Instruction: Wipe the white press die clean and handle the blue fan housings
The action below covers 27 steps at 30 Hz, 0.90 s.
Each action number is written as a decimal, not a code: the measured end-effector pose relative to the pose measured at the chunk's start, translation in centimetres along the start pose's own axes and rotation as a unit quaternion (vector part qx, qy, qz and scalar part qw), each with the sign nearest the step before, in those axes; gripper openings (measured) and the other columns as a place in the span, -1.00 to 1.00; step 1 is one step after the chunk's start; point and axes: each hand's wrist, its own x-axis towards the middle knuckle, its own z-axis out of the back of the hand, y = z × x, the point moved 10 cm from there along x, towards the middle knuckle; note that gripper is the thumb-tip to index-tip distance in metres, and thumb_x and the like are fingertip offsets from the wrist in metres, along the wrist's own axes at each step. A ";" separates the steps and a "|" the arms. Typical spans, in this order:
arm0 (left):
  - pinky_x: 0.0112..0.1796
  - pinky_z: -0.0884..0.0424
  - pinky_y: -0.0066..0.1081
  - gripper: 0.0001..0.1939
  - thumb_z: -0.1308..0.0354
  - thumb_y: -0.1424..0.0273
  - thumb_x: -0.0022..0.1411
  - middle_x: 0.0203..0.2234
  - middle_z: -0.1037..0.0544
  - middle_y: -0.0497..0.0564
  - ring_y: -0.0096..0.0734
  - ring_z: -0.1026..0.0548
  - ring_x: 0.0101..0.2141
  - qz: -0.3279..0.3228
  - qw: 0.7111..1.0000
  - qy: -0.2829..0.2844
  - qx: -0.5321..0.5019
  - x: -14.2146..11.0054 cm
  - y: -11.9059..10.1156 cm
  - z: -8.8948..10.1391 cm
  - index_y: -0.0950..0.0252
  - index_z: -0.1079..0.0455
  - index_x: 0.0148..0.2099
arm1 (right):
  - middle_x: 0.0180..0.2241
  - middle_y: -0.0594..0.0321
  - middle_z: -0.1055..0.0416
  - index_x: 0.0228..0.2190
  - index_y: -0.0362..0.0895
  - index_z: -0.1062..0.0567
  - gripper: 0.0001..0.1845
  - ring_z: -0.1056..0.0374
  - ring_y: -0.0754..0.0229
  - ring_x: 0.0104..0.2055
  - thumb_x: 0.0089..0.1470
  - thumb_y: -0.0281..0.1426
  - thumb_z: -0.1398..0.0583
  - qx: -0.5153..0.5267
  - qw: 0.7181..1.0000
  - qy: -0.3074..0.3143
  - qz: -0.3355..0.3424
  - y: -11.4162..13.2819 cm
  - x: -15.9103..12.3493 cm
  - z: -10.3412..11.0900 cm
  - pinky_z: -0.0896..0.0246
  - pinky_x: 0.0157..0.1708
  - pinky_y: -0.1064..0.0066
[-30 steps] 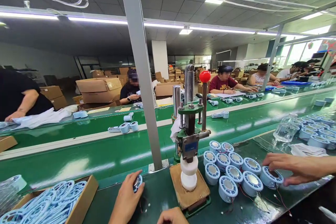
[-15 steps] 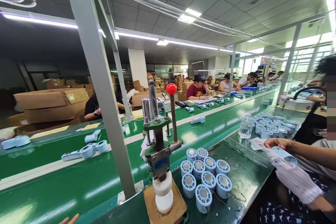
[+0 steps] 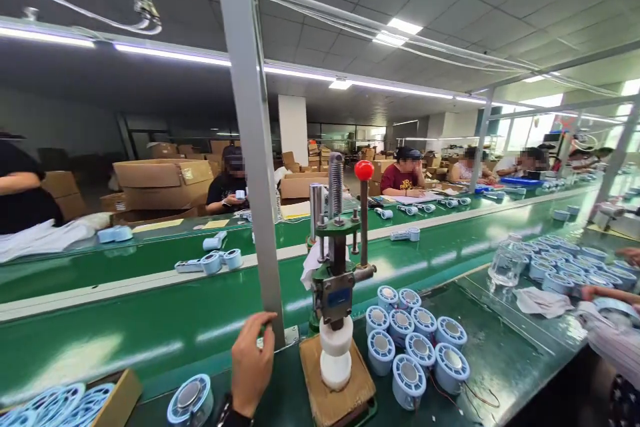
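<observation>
My left hand (image 3: 253,363) is raised at the lower middle, just left of the hand press (image 3: 337,287). Its thumb and index finger are apart, with nothing certain held between them; a dark band circles the wrist. The press has a red-knobbed lever (image 3: 365,200) and white round blocks (image 3: 335,353) over a wooden base (image 3: 343,407). Left of the hand stands a single light-blue round motor housing (image 3: 191,400) with a silver centre. Several similar housings (image 3: 409,373) with thin wires are grouped right of the press. My right hand is out of view.
A cardboard box (image 3: 127,393) of light-blue rings sits at the lower left. A grey post (image 3: 250,147) rises beside the press. Beyond runs the green conveyor (image 3: 165,340) with blue fan parts (image 3: 213,261). At right, a co-worker's gloved hand (image 3: 600,327) is near a clear jar (image 3: 507,263).
The view has turned left, so the press appears further right. My left hand, earlier only fingertips at the bottom edge, has come up beside the press. The ring box and single housing have entered view.
</observation>
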 end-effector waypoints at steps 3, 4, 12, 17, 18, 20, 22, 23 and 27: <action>-0.36 -0.51 -0.37 -0.72 0.04 0.32 0.16 -0.45 -0.62 -0.01 -0.31 -0.58 -0.41 0.021 0.999 0.033 -0.015 -1.7 2.0 -1.6 0.21 -0.51 -0.37 | -0.21 0.23 -0.49 -0.18 -0.07 -0.51 -0.74 -0.44 0.16 -0.18 0.20 -0.18 -0.19 -0.054 0.998 -0.043 0.008 -1.6 0.3 1.8 -0.42 -0.26 0.38; -0.36 -0.50 -0.38 -0.72 0.04 0.33 0.16 -0.46 -0.63 -0.02 -0.32 -0.59 -0.42 0.031 0.998 0.042 -0.019 -2.2 2.6 -1.9 0.21 -0.51 -0.37 | -0.27 0.25 -0.51 -0.23 -0.02 -0.55 -0.78 -0.46 0.14 -0.20 0.17 -0.18 -0.20 -0.067 0.996 -0.051 0.007 -2.2 -0.2 2.0 -0.42 -0.31 0.41; -0.26 -0.48 -0.31 -0.71 0.06 0.35 0.16 -0.40 -0.64 0.02 -0.26 -0.59 -0.34 0.105 0.991 0.077 -0.039 -3.7 4.2 -1.9 0.24 -0.50 -0.33 | 0.06 0.08 -0.41 0.12 -0.17 -0.38 -0.43 -0.44 0.11 0.00 0.05 -0.41 -0.07 -0.170 0.982 -0.086 -0.015 -5.3 -3.0 0.8 -0.40 -0.04 0.41; -0.25 -0.47 -0.31 -0.73 0.04 0.37 0.19 -0.40 -0.64 0.00 -0.27 -0.59 -0.33 0.115 0.987 0.095 -0.055 -4.1 3.6 -1.9 0.24 -0.50 -0.33 | -0.27 0.13 -0.53 -0.16 -0.09 -0.53 -0.67 -0.48 0.08 -0.28 0.12 -0.19 -0.13 -0.115 0.968 -0.223 -0.010 -5.1 -2.3 4.3 -0.43 -0.25 0.36; -0.25 -0.47 -0.31 -0.73 0.04 0.38 0.19 -0.41 -0.64 0.00 -0.26 -0.59 -0.34 0.116 0.987 0.095 -0.059 -4.1 3.5 -1.8 0.24 -0.50 -0.33 | -0.34 0.15 -0.52 -0.17 -0.09 -0.52 -0.64 -0.45 0.12 -0.39 0.13 -0.14 -0.14 -0.099 0.961 -0.256 -0.023 -5.0 -2.5 5.7 -0.40 -0.36 0.38; -0.27 -0.47 -0.30 -0.73 0.03 0.37 0.21 -0.43 -0.63 0.00 -0.27 -0.58 -0.37 0.113 0.987 0.092 -0.068 -4.1 2.9 -1.5 0.24 -0.50 -0.32 | -0.36 0.15 -0.50 -0.12 -0.13 -0.49 -0.55 -0.41 0.18 -0.46 0.09 -0.08 -0.19 -0.086 0.951 -0.295 -0.036 -3.9 -2.3 8.4 -0.35 -0.46 0.42; -0.26 -0.47 -0.30 -0.72 0.04 0.34 0.25 -0.42 -0.62 0.01 -0.27 -0.56 -0.37 0.105 0.988 0.085 -0.081 -3.7 1.5 -1.0 0.25 -0.50 -0.27 | -0.26 0.12 -0.51 -0.07 -0.15 -0.47 -0.50 -0.42 0.19 -0.39 0.06 -0.08 -0.22 -0.099 0.943 -0.316 -0.031 -1.4 -1.3 10.9 -0.37 -0.39 0.41; -0.25 -0.46 -0.30 -0.71 0.05 0.31 0.28 -0.38 -0.62 0.02 -0.27 -0.56 -0.35 0.098 0.988 0.080 -0.088 -3.2 0.4 -0.8 0.25 -0.50 -0.23 | -0.22 0.11 -0.50 -0.05 -0.14 -0.46 -0.50 -0.42 0.19 -0.34 0.07 -0.08 -0.22 -0.108 0.939 -0.325 -0.025 0.1 -0.6 12.0 -0.37 -0.33 0.40; -0.17 -0.41 -0.37 -0.63 0.08 0.25 0.36 -0.09 -0.52 0.04 -0.35 -0.49 -0.18 0.040 0.988 0.055 -0.136 0.9 -6.6 -0.3 0.20 -0.34 0.12 | -0.16 0.09 -0.47 -0.03 -0.14 -0.44 -0.55 -0.39 0.20 -0.27 0.12 -0.14 -0.19 -0.088 0.927 -0.365 0.021 6.0 2.2 14.1 -0.36 -0.27 0.38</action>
